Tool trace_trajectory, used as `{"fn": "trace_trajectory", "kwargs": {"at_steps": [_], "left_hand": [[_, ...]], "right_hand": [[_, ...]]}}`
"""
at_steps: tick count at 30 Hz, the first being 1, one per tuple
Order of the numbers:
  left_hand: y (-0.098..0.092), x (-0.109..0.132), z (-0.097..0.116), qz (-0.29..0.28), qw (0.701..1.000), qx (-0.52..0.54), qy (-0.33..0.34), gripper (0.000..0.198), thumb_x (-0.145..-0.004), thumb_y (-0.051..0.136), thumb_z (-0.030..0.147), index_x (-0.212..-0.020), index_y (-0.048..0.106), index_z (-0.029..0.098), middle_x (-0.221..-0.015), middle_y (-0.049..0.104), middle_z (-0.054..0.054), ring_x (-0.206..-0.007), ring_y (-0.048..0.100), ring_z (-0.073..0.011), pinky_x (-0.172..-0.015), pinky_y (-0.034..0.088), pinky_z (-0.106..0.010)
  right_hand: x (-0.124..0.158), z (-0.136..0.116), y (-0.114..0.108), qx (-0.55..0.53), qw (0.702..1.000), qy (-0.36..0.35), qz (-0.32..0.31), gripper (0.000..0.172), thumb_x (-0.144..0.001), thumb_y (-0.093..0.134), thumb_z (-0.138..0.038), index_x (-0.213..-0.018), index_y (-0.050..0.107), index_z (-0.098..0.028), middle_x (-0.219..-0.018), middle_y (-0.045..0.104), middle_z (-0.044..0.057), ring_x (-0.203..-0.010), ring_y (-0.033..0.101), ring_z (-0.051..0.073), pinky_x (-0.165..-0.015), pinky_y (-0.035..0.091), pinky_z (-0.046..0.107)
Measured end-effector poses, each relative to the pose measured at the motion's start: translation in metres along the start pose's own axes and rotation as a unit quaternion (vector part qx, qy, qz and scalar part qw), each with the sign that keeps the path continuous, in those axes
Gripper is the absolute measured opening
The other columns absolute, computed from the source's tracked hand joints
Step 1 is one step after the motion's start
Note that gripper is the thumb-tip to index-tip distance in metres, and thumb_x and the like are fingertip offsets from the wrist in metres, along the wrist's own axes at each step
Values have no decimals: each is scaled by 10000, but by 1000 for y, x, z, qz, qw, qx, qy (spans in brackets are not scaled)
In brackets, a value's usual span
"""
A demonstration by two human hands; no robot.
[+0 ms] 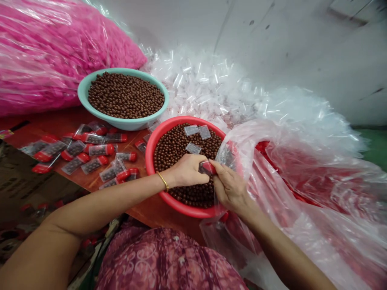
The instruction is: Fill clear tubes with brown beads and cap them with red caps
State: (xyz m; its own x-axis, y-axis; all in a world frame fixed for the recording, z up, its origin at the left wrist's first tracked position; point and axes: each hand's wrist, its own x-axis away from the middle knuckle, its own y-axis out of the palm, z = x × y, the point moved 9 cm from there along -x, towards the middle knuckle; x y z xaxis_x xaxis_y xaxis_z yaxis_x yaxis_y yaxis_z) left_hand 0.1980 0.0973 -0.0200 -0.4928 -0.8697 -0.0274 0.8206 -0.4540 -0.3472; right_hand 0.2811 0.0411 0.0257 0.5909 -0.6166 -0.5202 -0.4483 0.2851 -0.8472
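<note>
Over the red basin point(151, 161) of brown balls point(169, 149), my two hands meet. My left hand point(186, 171), with a gold bangle at the wrist, is closed around a small clear plastic container point(204, 168). Its red cap point(210, 167) is pinched at the end by the fingers of my right hand point(228, 187). Whether the cap is fully seated cannot be made out. On the balls just beyond my hands lie three clear empty containers, one of them the nearest container point(193, 148).
Several capped, filled containers point(99, 150) lie on the red table point(145, 205) at left. Behind them stands a turquoise basin point(83, 96) of brown balls. A bag of pink pieces point(60, 52), a heap of clear containers point(205, 84) and a plastic bag with red pieces point(290, 177) surround the basins.
</note>
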Motion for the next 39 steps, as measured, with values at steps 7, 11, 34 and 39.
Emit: {"fn": "trace_trajectory", "kwargs": {"at_steps": [7, 11, 34, 39], "left_hand": [[-6, 0, -1, 34, 995, 96, -16, 104, -591, 554, 213, -632, 470, 167, -595, 461, 51, -578, 394, -85, -546, 320, -220], [-3, -2, 2, 9, 986, 164, -2, 141, -586, 554, 227, -691, 488, 160, -611, 447, 58, -573, 388, -78, -540, 320, -214], [-23, 3, 3, 122, 992, -5, -23, 128, -633, 605, 215, -680, 494, 172, -628, 512, 44, -595, 443, -105, -565, 328, -232], [-25, 4, -7, 118, 992, 27, -31, 126, -634, 589, 194, -618, 466, 171, -596, 484, 57, -570, 424, -88, -549, 328, -221]], "right_hand": [[-17, 1, -5, -82, 995, 62, 20, 445, -911, 403, -143, -1351, 470, -162, -1113, 675, 129, -997, 661, 205, -848, 571, 355], [-23, 9, -19, -63, 994, 74, 45, 372, -906, 445, -147, -1255, 565, -189, -1024, 717, 102, -887, 694, 182, -777, 584, 308], [-20, 15, -2, -132, 966, 168, 147, 316, -898, 497, -191, -1166, 663, -212, -950, 745, 63, -804, 709, 163, -712, 586, 277], [-19, 3, 11, -126, 979, 123, 104, 442, -910, 450, -162, -1346, 516, -197, -1035, 712, 87, -889, 679, 155, -782, 560, 277]]}}
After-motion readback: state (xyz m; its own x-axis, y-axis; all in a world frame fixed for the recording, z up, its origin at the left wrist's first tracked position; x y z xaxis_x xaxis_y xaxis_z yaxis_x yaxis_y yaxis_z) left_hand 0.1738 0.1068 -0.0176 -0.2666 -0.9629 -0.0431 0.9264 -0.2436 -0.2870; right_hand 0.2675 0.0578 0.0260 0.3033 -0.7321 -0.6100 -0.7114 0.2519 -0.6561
